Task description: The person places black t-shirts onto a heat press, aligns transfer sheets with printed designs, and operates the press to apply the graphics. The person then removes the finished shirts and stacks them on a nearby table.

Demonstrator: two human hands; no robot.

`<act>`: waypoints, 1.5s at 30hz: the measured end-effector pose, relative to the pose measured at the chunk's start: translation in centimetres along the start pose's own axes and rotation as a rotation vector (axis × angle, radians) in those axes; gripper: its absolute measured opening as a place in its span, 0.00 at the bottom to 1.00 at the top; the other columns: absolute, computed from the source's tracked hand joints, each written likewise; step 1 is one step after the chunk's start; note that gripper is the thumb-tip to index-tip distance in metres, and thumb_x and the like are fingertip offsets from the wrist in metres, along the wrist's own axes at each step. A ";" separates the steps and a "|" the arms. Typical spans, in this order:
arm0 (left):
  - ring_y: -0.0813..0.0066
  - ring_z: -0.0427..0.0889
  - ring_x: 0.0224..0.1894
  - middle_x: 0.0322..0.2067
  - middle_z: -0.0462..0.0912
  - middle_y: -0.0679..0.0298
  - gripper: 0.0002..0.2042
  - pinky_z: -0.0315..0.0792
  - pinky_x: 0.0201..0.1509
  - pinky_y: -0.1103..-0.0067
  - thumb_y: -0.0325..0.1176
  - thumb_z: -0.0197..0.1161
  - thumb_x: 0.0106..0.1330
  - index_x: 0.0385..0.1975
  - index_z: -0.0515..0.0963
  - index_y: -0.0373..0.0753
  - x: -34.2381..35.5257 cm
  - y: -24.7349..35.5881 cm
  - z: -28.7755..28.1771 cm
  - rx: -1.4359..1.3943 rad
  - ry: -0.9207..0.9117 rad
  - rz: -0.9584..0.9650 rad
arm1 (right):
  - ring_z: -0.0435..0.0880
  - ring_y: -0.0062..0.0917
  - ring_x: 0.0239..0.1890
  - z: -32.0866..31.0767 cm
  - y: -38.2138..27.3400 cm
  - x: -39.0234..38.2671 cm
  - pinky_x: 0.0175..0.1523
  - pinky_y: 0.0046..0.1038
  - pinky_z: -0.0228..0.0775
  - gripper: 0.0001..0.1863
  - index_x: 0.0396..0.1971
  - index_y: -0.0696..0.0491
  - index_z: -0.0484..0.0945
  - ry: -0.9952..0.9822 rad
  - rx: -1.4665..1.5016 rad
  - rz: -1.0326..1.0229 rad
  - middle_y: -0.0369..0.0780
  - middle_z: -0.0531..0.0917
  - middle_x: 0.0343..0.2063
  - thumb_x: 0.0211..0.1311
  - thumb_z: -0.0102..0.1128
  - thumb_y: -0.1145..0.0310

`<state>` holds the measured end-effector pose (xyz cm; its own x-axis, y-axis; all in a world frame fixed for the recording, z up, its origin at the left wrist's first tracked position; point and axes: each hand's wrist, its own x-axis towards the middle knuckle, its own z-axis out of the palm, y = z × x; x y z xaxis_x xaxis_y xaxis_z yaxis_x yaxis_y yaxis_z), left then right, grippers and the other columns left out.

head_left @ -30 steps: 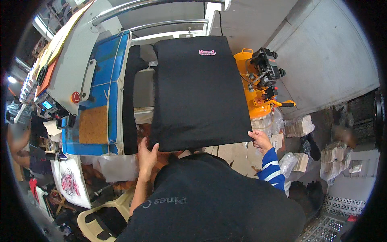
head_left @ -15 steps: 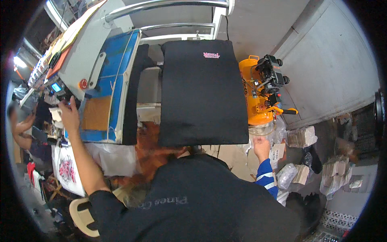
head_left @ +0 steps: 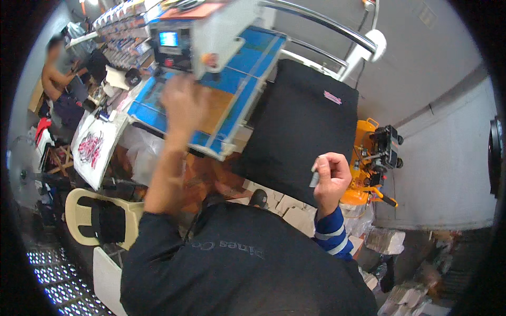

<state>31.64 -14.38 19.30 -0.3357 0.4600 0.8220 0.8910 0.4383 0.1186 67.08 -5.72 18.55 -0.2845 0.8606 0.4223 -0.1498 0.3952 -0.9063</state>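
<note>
My left hand is smeared by motion, so its fingers cannot be made out. It hovers over the blue bed of a press, near the brown sheet on that bed. Just beyond is the control box with its lit screen. My right hand is closed in a pinch on a small greyish flat piece, too small to name. Below that hand spreads a black cloth, laid flat, with a small pink print near its far right corner.
An orange air compressor stands right of the cloth. Chrome rails cross the far side. At left are a printed white sheet, a cream chair and another person. Wrapped stacks lie at lower right.
The view has turned left. My left hand has moved from beside the control box to over the blue bed. My right hand has risen from the cloth's near corner to above the cloth.
</note>
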 end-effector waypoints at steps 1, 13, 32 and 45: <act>0.49 0.81 0.50 0.44 0.84 0.50 0.18 0.73 0.56 0.58 0.39 0.72 0.58 0.44 0.81 0.35 -0.8 2.8 -1.9 -0.287 -0.122 0.037 | 0.72 0.12 0.25 2.6 -1.2 -0.1 0.35 0.17 0.68 0.02 0.37 0.56 0.77 -0.029 0.013 -0.067 0.31 0.77 0.23 0.68 0.62 0.76; 0.86 0.78 0.29 0.29 0.81 0.71 0.05 0.73 0.31 0.82 0.30 0.67 0.70 0.35 0.80 0.36 -9.5 -13.8 -11.1 -1.606 -0.514 -0.956 | 0.69 0.47 0.66 22.8 -2.1 4.2 0.73 0.41 0.56 0.35 0.66 0.66 0.64 0.393 -0.864 -0.550 0.55 0.68 0.67 0.75 0.55 0.51; 0.62 0.81 0.44 0.48 0.81 0.58 0.15 0.76 0.54 0.69 0.34 0.62 0.70 0.51 0.77 0.32 -35.2 -47.3 13.5 -1.203 -0.358 -1.952 | 0.73 0.48 0.65 6.4 3.4 10.8 0.71 0.41 0.63 0.40 0.68 0.62 0.66 0.798 -1.057 -0.221 0.57 0.72 0.64 0.71 0.58 0.42; 0.67 0.80 0.48 0.47 0.85 0.60 0.26 0.73 0.54 0.71 0.58 0.57 0.73 0.50 0.79 0.37 -18.5 -50.9 7.8 -1.715 -0.493 -1.609 | 0.74 0.41 0.64 4.5 3.2 10.2 0.66 0.38 0.69 0.36 0.69 0.61 0.64 0.792 -0.808 -0.250 0.53 0.72 0.64 0.72 0.60 0.52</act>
<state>-9.89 -39.13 -6.28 -0.5206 0.7300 -0.4427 -0.7566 -0.1542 0.6355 59.44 2.90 20.07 0.3832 0.5766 0.7216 0.6120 0.4267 -0.6659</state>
